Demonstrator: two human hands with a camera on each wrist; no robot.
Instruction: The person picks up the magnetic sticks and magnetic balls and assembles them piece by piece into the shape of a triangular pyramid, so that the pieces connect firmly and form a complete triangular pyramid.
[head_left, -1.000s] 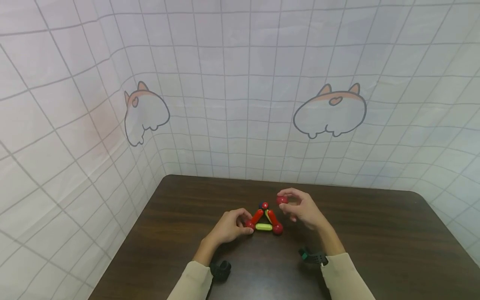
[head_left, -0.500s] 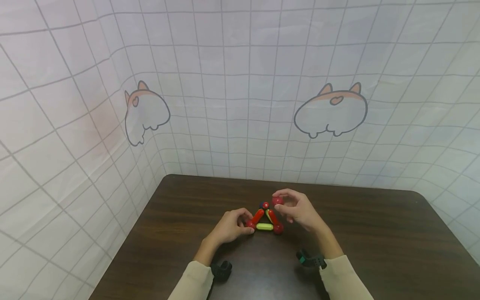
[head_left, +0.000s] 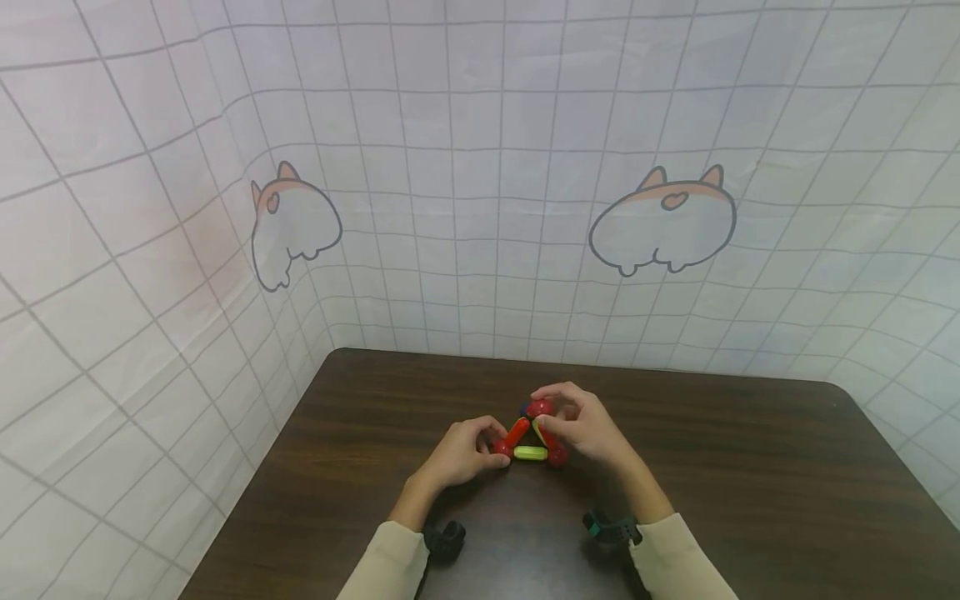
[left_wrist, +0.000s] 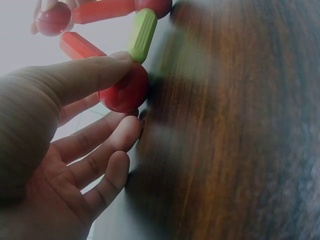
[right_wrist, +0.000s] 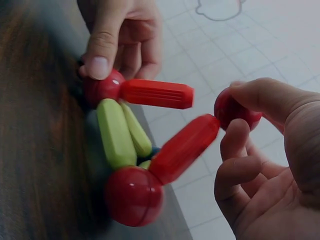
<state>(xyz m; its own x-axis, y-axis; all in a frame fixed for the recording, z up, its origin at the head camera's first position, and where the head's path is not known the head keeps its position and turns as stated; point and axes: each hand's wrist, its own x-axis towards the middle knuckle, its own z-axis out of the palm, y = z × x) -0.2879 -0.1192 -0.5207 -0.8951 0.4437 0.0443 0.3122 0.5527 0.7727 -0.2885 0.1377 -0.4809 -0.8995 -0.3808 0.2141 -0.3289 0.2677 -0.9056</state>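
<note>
A construction of balls and rods stands on the table between the hands. Its base has yellow-green rods (right_wrist: pixel 116 132) and a red corner ball (right_wrist: pixel 134 196). Two red rods (right_wrist: pixel 157 93) slant up from the front corners. My left hand (head_left: pixel 461 454) holds the left red corner ball (left_wrist: pixel 126 90), thumb on top and fingers beneath. Between thumb and fingers of my right hand (head_left: pixel 588 427) is another red ball (right_wrist: pixel 235 110), at the tip of the right red rod (right_wrist: pixel 185 147); whether they touch I cannot tell. A dark blue ball (head_left: pixel 524 410) behind is mostly hidden.
The dark wooden table (head_left: pixel 360 417) ends at a back edge against a white gridded cloth (head_left: pixel 480 208) with cartoon animal prints. Black bands sit at the left wrist (head_left: pixel 446 542) and right wrist (head_left: pixel 611 528).
My right hand has moved left with its red ball, from beside the construction to the tops of the red rods. My left hand has stayed at its corner ball.
</note>
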